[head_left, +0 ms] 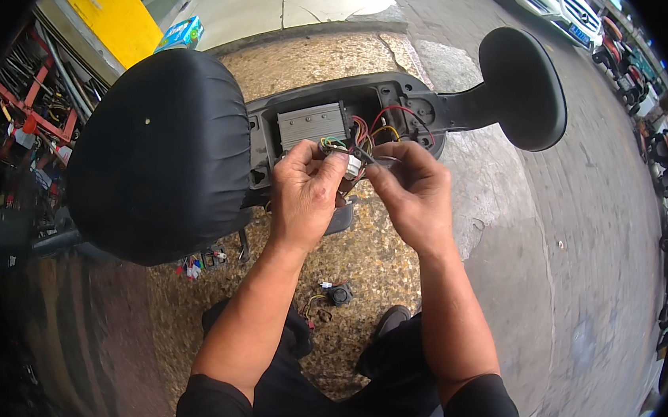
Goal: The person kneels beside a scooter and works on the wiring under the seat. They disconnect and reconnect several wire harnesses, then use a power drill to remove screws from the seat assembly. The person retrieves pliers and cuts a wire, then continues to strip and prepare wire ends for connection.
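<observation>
Over the open compartment of a black scooter body [258, 122], both my hands are closed on wiring. My left hand [306, 194] pinches a bundle of thin coloured wires [332, 142], beside a white plug connector [353, 166]. Between the thumb and fingers of my right hand [414, 200] is a dark cable [365, 155] that reaches toward my left hand. A finned grey metal controller box [312, 124] sits in the compartment just beyond my left hand. Red and yellow wires [389, 118] loop out to its right. My fingers partly hide the connector.
A large black seat [164, 154] stands left of the compartment, and a smaller black pad [523, 90] sticks out at right. On the ground lie a black round part [338, 294] and loose connectors [200, 262]. A red rack [34, 99] of parts stands far left; a white car [554, 9] is beyond.
</observation>
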Demonstrator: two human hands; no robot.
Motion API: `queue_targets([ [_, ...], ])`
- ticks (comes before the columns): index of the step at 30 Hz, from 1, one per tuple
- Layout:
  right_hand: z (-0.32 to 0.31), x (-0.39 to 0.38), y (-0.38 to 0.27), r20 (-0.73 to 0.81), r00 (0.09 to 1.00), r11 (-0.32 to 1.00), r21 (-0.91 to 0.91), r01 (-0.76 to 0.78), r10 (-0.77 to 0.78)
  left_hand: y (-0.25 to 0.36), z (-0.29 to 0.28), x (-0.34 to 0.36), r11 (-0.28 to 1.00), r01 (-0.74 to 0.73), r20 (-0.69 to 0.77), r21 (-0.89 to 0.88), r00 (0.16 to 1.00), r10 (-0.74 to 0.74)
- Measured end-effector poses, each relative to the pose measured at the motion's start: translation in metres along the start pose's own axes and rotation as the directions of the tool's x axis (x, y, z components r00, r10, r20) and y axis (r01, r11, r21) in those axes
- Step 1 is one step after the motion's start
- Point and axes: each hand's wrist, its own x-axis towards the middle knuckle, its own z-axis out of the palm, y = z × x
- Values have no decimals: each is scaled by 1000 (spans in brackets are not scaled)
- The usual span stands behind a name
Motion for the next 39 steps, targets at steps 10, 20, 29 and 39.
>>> queue_targets([
  [10, 11, -3, 16, 124, 992, 971, -237, 18, 11, -11, -8, -4, 995, -73, 124, -74, 989, 82],
  [20, 3, 4, 27, 273, 951, 988, 5, -153, 146, -8, -9, -3, 997, -57, 154, -49, 986, 64],
  [29, -5, 8, 19, 337, 914, 923, 225, -311, 226, -12, -12, 1, 990, -16, 170, -140, 985, 40],
  [39, -16, 11, 25, 362, 911, 930, 225, -291, 198, 20, -46, -13, 972, 229, 191, -51, 958, -215],
])
